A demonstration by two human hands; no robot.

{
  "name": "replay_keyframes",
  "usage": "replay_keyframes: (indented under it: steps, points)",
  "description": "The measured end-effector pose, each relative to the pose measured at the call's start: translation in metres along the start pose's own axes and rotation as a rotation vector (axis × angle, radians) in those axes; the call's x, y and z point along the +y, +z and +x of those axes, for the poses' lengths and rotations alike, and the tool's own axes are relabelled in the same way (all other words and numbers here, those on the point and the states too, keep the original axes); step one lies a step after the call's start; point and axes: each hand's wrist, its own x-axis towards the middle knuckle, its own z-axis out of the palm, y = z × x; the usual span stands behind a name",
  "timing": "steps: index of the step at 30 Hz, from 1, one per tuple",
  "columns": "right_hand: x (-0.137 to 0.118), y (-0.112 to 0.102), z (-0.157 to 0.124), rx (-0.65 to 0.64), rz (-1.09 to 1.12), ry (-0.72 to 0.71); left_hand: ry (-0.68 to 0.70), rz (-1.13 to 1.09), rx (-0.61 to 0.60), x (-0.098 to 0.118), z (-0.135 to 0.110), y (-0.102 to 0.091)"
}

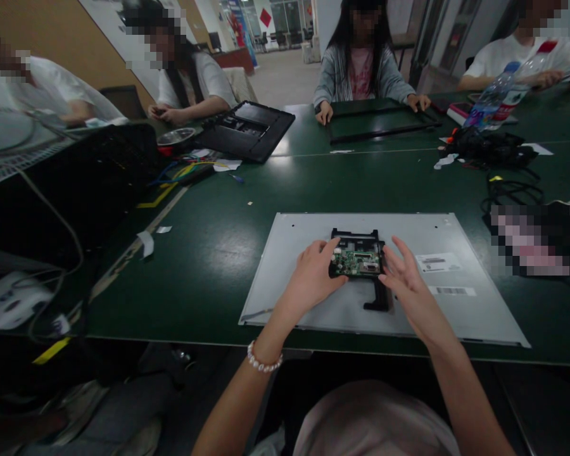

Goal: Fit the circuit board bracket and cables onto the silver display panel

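A green circuit board (356, 261) sits in a black plastic bracket (378, 297), over a flat silver-grey panel (275, 253) with white labels. My left hand (316, 272) wraps the left side of the bracket, thumb along the near edge and index finger at the far corner. On the opposite side is my right hand (408, 278). Its fingers are spread, with the thumb and a fingertip at the bracket's right edge; whether they press on it I cannot tell. A beaded bracelet (265, 358) circles my left wrist.
A black plastic cover (254, 130) lies across the green table (209, 253). Beyond, a person holds a thin black frame (384, 123). Bottles (496, 95) and tangled black cables (489, 147) are at right; a large black casing (99, 183) stands left. Other people sit around.
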Motion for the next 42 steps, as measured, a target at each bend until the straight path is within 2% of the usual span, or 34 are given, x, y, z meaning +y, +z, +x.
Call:
replay_keyframes:
  steps: [6, 16, 30, 34, 36, 38, 40, 42]
  points:
    - [0.004, -0.014, -0.005, 0.02, -0.046, -0.018, 0.005, 0.025, -0.009, 0.012, 0.001, 0.008]
    - [0.005, -0.03, -0.006, 0.051, 0.01, -0.024, 0.011, 0.052, -0.001, 0.029, 0.005, 0.014]
    - [0.011, -0.03, -0.007, 0.066, -0.045, -0.037, 0.015, 0.048, 0.017, 0.024, 0.001, 0.015]
    - [0.015, -0.035, 0.0, 0.119, -0.25, -0.122, -0.014, 0.076, -0.013, 0.025, -0.004, 0.012]
    - [0.017, -0.039, 0.002, 0.151, -0.402, -0.169, -0.025, 0.067, -0.025, 0.019, -0.007, 0.005]
    - [0.018, -0.041, 0.003, 0.177, -0.515, -0.204, -0.05, 0.062, -0.003, 0.004, -0.011, -0.007]
    - [0.019, -0.043, 0.003, 0.189, -0.569, -0.218, -0.087, 0.073, 0.056, -0.022, -0.014, -0.024]
    - [0.02, -0.043, 0.001, 0.199, -0.575, -0.21, -0.135, 0.086, 0.134, -0.057, -0.017, -0.045]
